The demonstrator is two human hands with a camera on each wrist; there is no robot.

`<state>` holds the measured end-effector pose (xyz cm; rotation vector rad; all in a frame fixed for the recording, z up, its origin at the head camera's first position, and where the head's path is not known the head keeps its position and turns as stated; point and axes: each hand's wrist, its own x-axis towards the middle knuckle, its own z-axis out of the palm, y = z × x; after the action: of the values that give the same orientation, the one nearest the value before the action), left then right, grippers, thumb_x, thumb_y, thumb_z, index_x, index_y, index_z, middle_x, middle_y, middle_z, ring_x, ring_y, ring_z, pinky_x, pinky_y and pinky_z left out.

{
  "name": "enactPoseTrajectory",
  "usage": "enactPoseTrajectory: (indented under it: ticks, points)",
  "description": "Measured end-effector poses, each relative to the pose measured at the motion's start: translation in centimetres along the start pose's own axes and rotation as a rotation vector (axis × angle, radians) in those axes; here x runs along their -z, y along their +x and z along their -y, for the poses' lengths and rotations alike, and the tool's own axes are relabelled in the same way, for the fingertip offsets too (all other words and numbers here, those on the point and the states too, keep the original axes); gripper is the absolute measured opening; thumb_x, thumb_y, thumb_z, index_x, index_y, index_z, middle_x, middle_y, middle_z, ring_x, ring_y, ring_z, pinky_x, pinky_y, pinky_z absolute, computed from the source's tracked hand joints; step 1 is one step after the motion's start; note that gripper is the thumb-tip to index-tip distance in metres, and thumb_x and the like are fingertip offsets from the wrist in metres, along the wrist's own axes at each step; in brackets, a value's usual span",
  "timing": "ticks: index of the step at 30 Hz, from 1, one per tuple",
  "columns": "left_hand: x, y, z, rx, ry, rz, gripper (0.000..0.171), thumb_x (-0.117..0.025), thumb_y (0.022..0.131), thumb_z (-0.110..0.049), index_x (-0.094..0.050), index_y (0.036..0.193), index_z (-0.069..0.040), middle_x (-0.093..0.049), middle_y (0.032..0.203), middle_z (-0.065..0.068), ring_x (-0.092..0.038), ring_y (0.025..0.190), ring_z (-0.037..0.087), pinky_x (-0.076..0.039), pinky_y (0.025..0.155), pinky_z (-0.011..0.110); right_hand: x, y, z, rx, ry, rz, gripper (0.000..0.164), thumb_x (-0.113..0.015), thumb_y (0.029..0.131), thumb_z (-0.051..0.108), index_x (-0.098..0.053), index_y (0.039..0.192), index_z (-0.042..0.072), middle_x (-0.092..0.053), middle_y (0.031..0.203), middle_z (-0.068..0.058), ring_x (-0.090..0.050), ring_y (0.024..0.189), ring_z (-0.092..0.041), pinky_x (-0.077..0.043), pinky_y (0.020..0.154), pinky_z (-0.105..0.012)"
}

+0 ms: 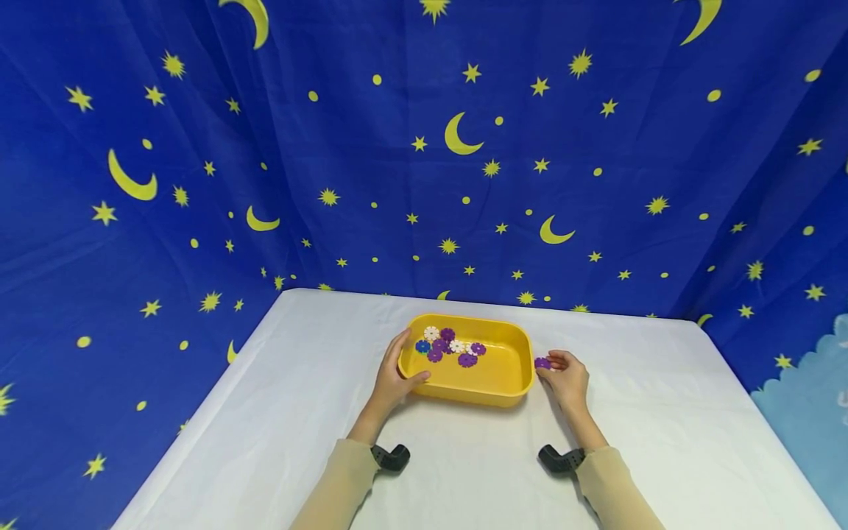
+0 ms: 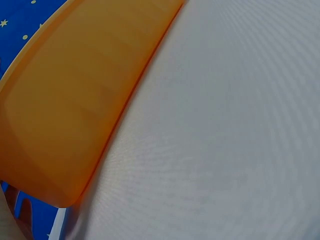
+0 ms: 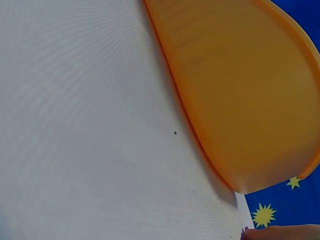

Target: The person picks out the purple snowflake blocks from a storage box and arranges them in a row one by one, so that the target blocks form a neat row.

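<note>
A yellow plastic tub [image 1: 506, 361] sits on the table in the head view, with purple, white and blue snowflake-shaped plastic discs [image 1: 467, 361] grouped toward its left side. My left hand [image 1: 391, 379] holds the tub's left end, thumb at the front rim and fingers along the outer wall. Just beyond the right end, my right hand [image 1: 566, 379] pinches a purple snowflake disc [image 1: 542, 363] close to the table. Whether a second piece is under those fingers cannot be made out. In the right wrist view, only a finger [image 3: 287, 232] and a purple sliver show at the bottom edge.
White cloth covers the table [image 1: 464, 471]. A blue curtain [image 1: 397, 169] with yellow moons and stars stands behind and on the left. Light-blue fabric [image 1: 808, 390] hangs at the right edge. A black device [image 1: 562, 460] is strapped to each wrist.
</note>
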<state>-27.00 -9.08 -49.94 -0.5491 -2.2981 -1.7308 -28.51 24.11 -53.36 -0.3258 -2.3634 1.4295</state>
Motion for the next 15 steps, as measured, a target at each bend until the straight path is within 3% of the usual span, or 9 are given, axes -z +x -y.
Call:
enactPoseTrajectory:
  ticks: [4, 10, 15]
  points:
    - [-0.1, 0.0, 0.8, -0.014, -0.009, 0.002, 0.092, -0.078, 0.077, -0.033, -0.03, 0.145, 0.005, -0.031, 0.152, 0.023, -0.027, 0.141, 0.043, -0.02, 0.117, 0.058, 0.1, -0.2, 0.1, 0.006, -0.009, 0.007, 0.039, -0.073, 0.074, -0.004, -0.061, 0.11, -0.011, -0.065, 0.106, -0.031, -0.061, 0.09, -0.033, -0.04, 0.062, 0.001]
    - [-0.8, 0.5, 4.1, -0.007, -0.008, -0.013, 0.09, -0.08, 0.076, -0.027, -0.031, 0.148, -0.006, -0.031, 0.154, 0.015, -0.027, 0.143, 0.037, -0.019, 0.118, 0.057, 0.2, -0.4, 0.2, 0.008, -0.001, -0.023, 0.039, -0.073, 0.072, -0.006, -0.062, 0.109, -0.011, -0.065, 0.106, -0.031, -0.061, 0.088, -0.033, -0.04, 0.063, 0.001]
    - [-0.8, 0.6, 4.6, -0.005, -0.004, -0.025, 0.087, -0.079, 0.076, -0.022, -0.032, 0.148, -0.015, -0.032, 0.155, 0.007, -0.027, 0.144, 0.032, -0.02, 0.119, 0.054, 0.3, -0.4, 0.6, 0.014, 0.011, -0.055, 0.036, -0.073, 0.074, -0.005, -0.063, 0.108, -0.009, -0.066, 0.105, -0.03, -0.062, 0.081, -0.019, -0.04, 0.062, 0.002]
